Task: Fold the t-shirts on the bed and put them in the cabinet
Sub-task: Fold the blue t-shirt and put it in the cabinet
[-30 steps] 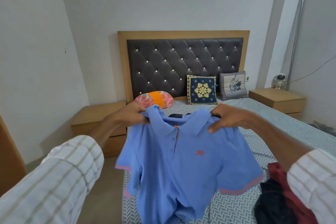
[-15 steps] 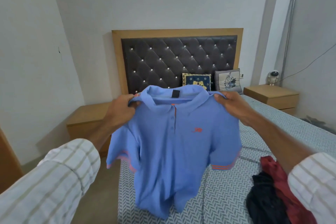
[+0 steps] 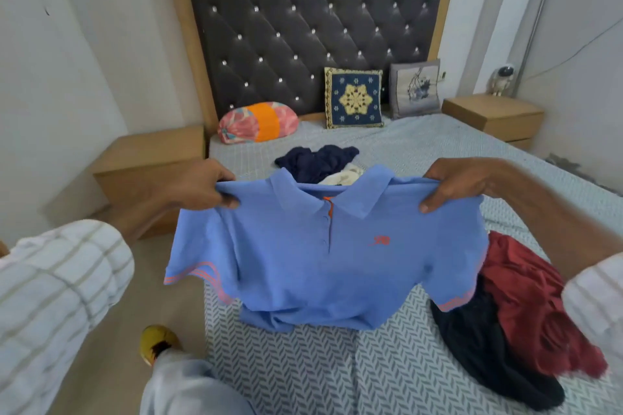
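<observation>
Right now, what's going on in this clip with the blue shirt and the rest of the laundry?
A person is holding a blue polo shirt by its shoulders, the left hand gripping one shoulder and the right hand the other. The shirt is spread out front-up, with its lower hem bunched on the bed. It is not folded yet. More unfolded clothes lie on the bed: a red garment over a black one on the right, and a navy garment further up.

1. Two hands, left hand (image 3: 199,187) and right hand (image 3: 462,184).
2. Five garments: blue polo (image 3: 323,246), navy garment (image 3: 313,162), cream garment (image 3: 344,177), red garment (image 3: 532,300), black garment (image 3: 482,357).
3. Three cushions: round cushion (image 3: 258,123), blue cushion (image 3: 354,98), grey cushion (image 3: 416,88).
4. Two nightstands: left nightstand (image 3: 148,162), right nightstand (image 3: 494,114).
</observation>
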Demonstrator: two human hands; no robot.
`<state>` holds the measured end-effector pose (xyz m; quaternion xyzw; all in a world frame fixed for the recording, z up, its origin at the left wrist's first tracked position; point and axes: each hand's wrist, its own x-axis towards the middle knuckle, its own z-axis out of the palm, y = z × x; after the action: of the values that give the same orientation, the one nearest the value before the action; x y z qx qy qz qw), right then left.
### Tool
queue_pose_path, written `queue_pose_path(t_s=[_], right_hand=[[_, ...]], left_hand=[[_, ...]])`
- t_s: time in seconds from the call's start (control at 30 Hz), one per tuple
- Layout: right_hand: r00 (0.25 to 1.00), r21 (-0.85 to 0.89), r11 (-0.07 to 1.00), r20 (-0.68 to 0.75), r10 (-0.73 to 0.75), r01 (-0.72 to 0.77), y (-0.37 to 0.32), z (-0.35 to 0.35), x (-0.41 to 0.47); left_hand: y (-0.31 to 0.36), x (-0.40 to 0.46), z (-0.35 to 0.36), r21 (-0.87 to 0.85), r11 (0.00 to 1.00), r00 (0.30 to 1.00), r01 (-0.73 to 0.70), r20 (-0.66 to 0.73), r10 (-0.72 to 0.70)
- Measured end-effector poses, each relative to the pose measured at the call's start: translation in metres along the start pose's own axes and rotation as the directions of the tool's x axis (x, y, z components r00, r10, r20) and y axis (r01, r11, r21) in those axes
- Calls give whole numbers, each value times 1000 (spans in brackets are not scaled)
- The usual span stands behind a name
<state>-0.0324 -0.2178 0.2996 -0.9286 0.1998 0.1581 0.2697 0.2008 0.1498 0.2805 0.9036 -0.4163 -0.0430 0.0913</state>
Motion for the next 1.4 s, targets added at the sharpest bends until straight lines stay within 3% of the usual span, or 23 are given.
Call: queue_pose_path(t_s=[0.07, 0.13, 0.2, 0.23, 0.27, 0.3, 0.37, 0.43, 0.47, 0.53, 0.63, 0.7, 0.77, 0.87, 1.07, 1.17, 1.4], right_hand=[[992, -13, 992, -40, 124, -124, 13, 13, 34], [969, 33, 974, -102, 225, -222, 20, 23, 64], [940, 169, 955, -202, 274, -243, 21, 26, 90], [925, 272, 938, -252, 284, -214, 17, 22, 103], [915, 416, 897, -287, 284, -148, 11, 16, 113], [910, 575, 816, -307, 278, -55, 3, 7, 122], [893, 791, 593, -365, 263, 149, -17, -19, 133], [834, 841, 440, -467, 295, 315, -39, -54, 144], [798, 828, 416, -518, 308, 377, -46, -72, 147], [744, 770, 437, -608, 277, 466, -61, -106, 150], [626, 617, 542, -754, 199, 570, -73, -142, 140], [538, 503, 641, -827, 163, 579, -69, -150, 128], [503, 403, 736, -858, 98, 544, -63, -145, 120], [564, 331, 839, -825, 35, 432, -50, -111, 112], [747, 250, 946, -664, 14, 206, 17, 11, 117], [835, 217, 970, -550, 29, 109, 49, 80, 114], [965, 143, 988, -249, 86, -52, 115, 215, 79]], left_hand=[[-8, 22, 19, 118, 986, 993, 118, -7, -118], [-6, 36, 33, 101, 957, 962, 272, -24, -271], [-3, 52, 41, -176, 890, 906, 420, 30, -422], [-3, 64, 41, -407, 784, 874, 469, 86, -478], [-4, 78, 38, -626, 617, 844, 478, 133, -519], [-7, 93, 33, -783, 447, 828, 434, 150, -541], [-11, 122, 12, -927, 250, 835, 279, 105, -541], [-6, 143, -24, -971, 192, 835, 140, 12, -549], [-1, 151, -43, -979, 185, 826, 82, -37, -562], [6, 157, -83, -974, 228, 808, -5, -138, -573], [12, 157, -131, -914, 394, 804, -101, -308, -509], [14, 147, -147, -868, 487, 781, -93, -367, -505], [10, 138, -146, -840, 538, 760, -67, -392, -518], [3, 118, -119, -814, 580, 759, 27, -361, -542], [-26, 76, 10, -739, 643, 880, 201, -152, -450], [-33, 46, 84, -595, 750, 920, 289, -42, -389], [-29, -34, 220, -495, 754, 898, 432, 311, -310]])
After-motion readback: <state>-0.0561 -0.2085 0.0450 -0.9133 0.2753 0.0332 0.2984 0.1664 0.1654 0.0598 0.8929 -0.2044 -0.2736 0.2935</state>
